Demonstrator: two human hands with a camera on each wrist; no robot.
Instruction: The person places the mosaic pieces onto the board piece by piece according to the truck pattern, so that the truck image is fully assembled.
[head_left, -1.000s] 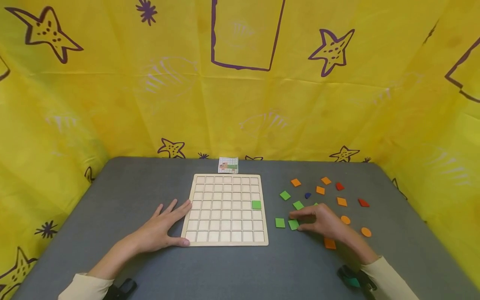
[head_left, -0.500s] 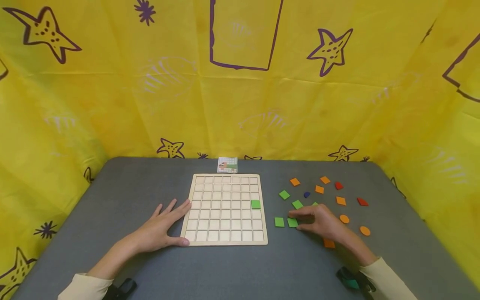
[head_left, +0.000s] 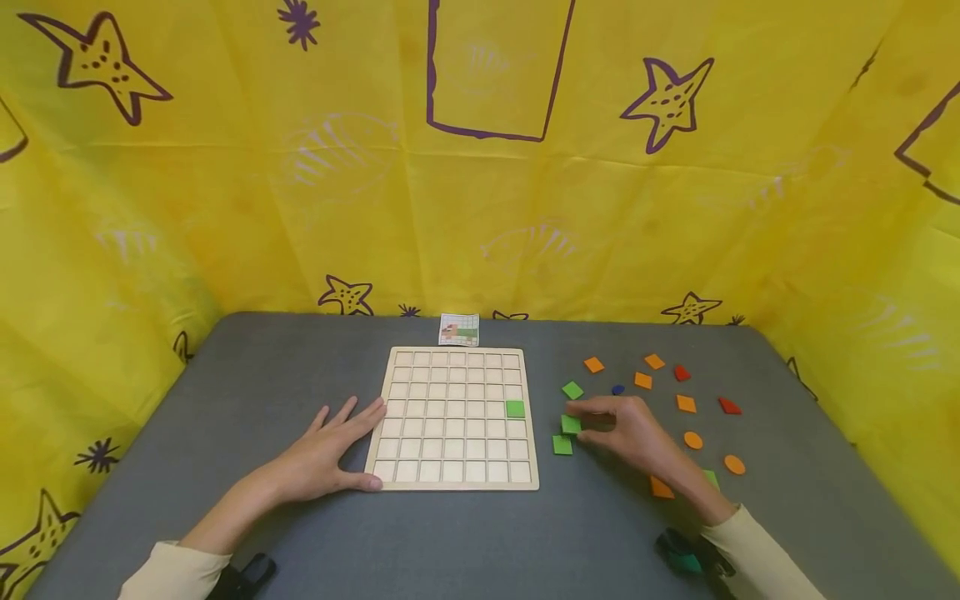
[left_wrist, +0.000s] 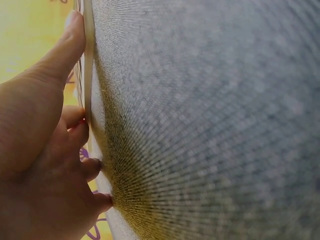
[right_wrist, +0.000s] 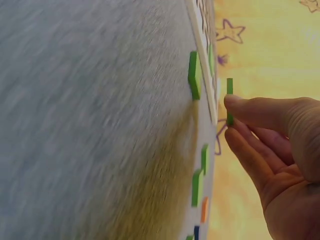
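Note:
My right hand (head_left: 626, 432) pinches a green square tile (head_left: 571, 425) between thumb and fingers. In the right wrist view that tile (right_wrist: 230, 86) is lifted off the table. Just below it in the head view lies another green tile (head_left: 562, 446), and a further green tile (head_left: 573, 390) is beyond the fingertips. The wooden grid board (head_left: 452, 486) sits to the left, with one green tile (head_left: 515, 409) in its rightmost column. My left hand (head_left: 322, 458) rests with spread fingers on the board's left edge, its thumb (left_wrist: 67, 47) at the near corner.
Orange squares (head_left: 686, 403), orange discs (head_left: 693, 440), red pieces (head_left: 730, 406) and a dark blue piece (head_left: 618, 390) lie scattered right of the board. A small picture card (head_left: 459, 330) is behind the board. A yellow patterned cloth (head_left: 480, 200) surrounds the grey table (head_left: 300, 350).
My right hand has lifted a green tile and moved it left and slightly away, towards the board. A green tile now shows near the right wrist. The left hand stays on the board.

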